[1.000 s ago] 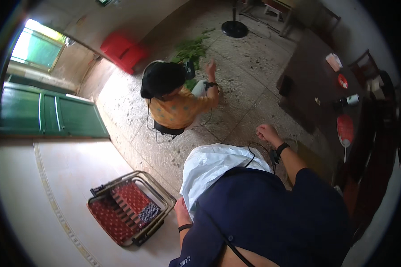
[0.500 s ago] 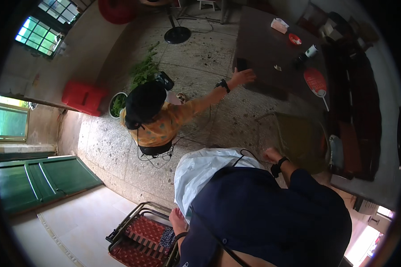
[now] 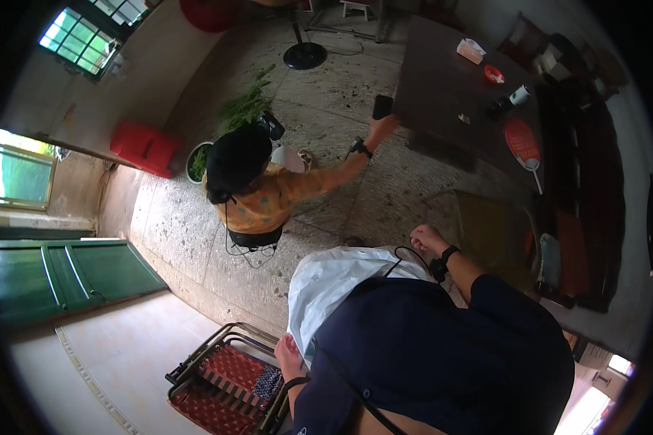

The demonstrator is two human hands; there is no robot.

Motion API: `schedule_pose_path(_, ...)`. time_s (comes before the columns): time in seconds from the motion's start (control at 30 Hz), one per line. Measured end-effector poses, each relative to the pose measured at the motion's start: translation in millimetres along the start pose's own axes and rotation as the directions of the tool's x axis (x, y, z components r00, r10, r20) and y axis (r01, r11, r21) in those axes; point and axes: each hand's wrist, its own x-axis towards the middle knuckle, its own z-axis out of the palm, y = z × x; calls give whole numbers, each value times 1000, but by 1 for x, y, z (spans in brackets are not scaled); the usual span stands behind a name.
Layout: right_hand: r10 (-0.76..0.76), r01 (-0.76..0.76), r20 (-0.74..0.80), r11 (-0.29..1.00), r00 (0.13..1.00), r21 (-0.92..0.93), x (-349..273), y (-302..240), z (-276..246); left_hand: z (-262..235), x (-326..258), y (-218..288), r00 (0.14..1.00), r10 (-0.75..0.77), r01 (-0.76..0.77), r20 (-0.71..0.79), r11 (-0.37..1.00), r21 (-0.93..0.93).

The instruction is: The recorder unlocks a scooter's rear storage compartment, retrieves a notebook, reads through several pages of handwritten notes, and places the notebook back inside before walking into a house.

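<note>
A crinkled white plastic sheet (image 3: 330,272) spreads in front of my dark blue shirt (image 3: 442,348). At its left edge my left hand (image 3: 288,353) is closed, its fingertips against the plastic; its grip is partly hidden. My right hand (image 3: 429,238) is held out beyond the sheet's right side, fingers curled, with nothing visible in them. A black cord (image 3: 411,251) loops between the sheet and the black band on my right wrist. Ahead, a seated person (image 3: 250,196) in a patterned orange top and black cap holds a dark phone (image 3: 383,106) beside the table.
The dark table (image 3: 442,94) bears a tissue box (image 3: 471,51), a red dish (image 3: 494,74) and a red fan (image 3: 522,142). Left are a folded patterned chair (image 3: 228,377), green door (image 3: 72,279) and red container (image 3: 146,149). Leafy greens (image 3: 248,105) lie beyond the person.
The other person's hand has drawn back left from the table edge with the phone. My right hand has moved slightly forward and left. My left hand stays at the sheet's edge.
</note>
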Motion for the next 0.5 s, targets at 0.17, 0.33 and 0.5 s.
schedule_pose_path(0.17,19,-13,65,996,998,-88,23,-15,0,-17,-19,-40,994,-66,65,-91,998,-22)
schedule_pose_path(0.33,84,-54,135,976,987,-213,58,7,-11,-2,-42,-57,941,-186,151,-282,978,-144)
schedule_pose_path(0.5,173,-105,204,946,964,-306,82,-6,-6,14,-67,-73,920,-160,74,-357,967,-243)
